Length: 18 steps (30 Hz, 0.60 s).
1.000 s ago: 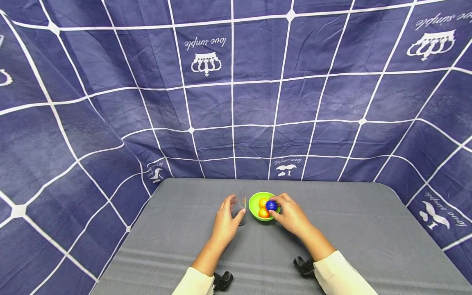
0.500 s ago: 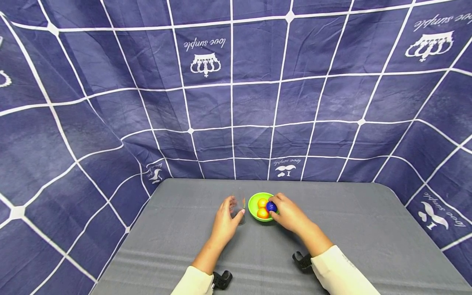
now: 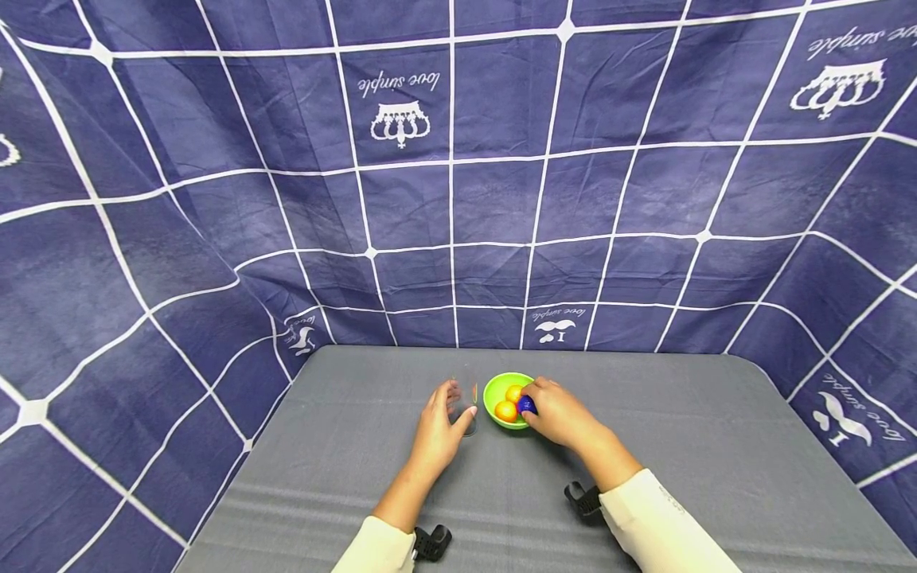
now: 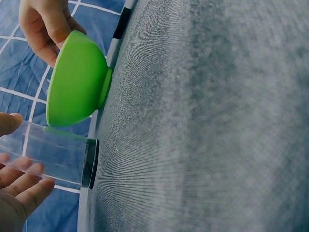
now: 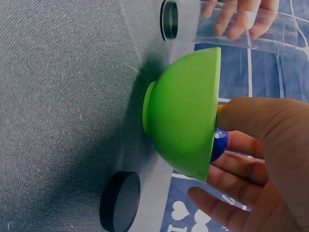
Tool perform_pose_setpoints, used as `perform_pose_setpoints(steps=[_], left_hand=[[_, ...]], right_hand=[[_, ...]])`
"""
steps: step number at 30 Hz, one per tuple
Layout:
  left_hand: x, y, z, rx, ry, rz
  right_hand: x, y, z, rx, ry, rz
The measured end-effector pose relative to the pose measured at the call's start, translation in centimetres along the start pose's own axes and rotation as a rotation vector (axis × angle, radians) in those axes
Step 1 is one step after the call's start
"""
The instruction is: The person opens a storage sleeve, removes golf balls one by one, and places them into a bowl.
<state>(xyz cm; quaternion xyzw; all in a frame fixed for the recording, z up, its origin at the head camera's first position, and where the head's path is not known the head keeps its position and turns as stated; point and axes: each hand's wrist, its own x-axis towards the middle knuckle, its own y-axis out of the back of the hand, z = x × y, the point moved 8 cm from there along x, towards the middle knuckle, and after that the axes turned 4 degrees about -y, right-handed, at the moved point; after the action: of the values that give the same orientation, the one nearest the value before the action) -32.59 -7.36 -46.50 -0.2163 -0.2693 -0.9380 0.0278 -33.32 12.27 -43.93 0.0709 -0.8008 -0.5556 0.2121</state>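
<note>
My left hand (image 3: 438, 430) curls round an upright clear plastic cylinder (image 4: 53, 152) with a dark base, its thumb on one side and fingers on the other. To its right stands a bright green bowl (image 3: 494, 388). Inside the bowl an orange ball (image 3: 505, 411) and a second, yellower orange ball (image 3: 513, 393) lie against a shiny blue ball (image 3: 526, 404). My right hand (image 3: 562, 414) reaches over the bowl's right rim, pinching the blue ball between thumb and fingers. In the right wrist view the bowl wall hides most of the balls.
A round black lid (image 5: 120, 200) lies on the grey cloth-covered table (image 3: 344, 446) close to the bowl, under the right hand; that arm hides it from the head view. Blue curtain (image 3: 501, 199) with white lines rises behind the table and at both sides.
My right hand has gone lower into the bowl with the blue ball. The orange balls have shifted a little inside it. My left hand and the cylinder stay where they were.
</note>
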Motion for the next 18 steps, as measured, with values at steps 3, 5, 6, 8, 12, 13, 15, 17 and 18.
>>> perform_pose_setpoints(steps=[3, 5, 6, 8, 12, 13, 15, 17, 18], left_hand=[[0.01, -0.05, -0.1, 0.002, -0.005, 0.0], [0.03, -0.08, -0.09, 0.007, -0.014, 0.0], [0.06, -0.07, -0.07, 0.004, -0.015, 0.0], [0.09, -0.07, -0.03, 0.0, -0.016, -0.001], [0.07, -0.07, -0.03, -0.011, -0.01, -0.002], [0.03, -0.08, -0.05, -0.01, -0.01, -0.002], [-0.04, -0.09, -0.09, -0.009, -0.007, -0.005], [-0.07, -0.04, -0.11, -0.001, -0.003, -0.005], [-0.08, -0.02, -0.09, 0.004, -0.003, -0.006]], right_hand=[[0.06, -0.29, -0.08, 0.009, -0.003, -0.029], [0.09, -0.51, -0.03, 0.032, -0.009, -0.042], [0.11, -0.59, 0.01, 0.048, -0.011, -0.046], [0.17, -0.79, 0.24, 0.085, -0.028, -0.049], [0.34, -1.04, 0.76, 0.134, -0.058, -0.033], [0.37, -1.08, 0.85, 0.139, -0.065, -0.03], [0.38, -1.05, 0.87, 0.137, -0.067, -0.022], [0.37, -1.01, 0.79, 0.14, -0.072, -0.022], [0.37, -1.0, 0.77, 0.138, -0.072, -0.021]])
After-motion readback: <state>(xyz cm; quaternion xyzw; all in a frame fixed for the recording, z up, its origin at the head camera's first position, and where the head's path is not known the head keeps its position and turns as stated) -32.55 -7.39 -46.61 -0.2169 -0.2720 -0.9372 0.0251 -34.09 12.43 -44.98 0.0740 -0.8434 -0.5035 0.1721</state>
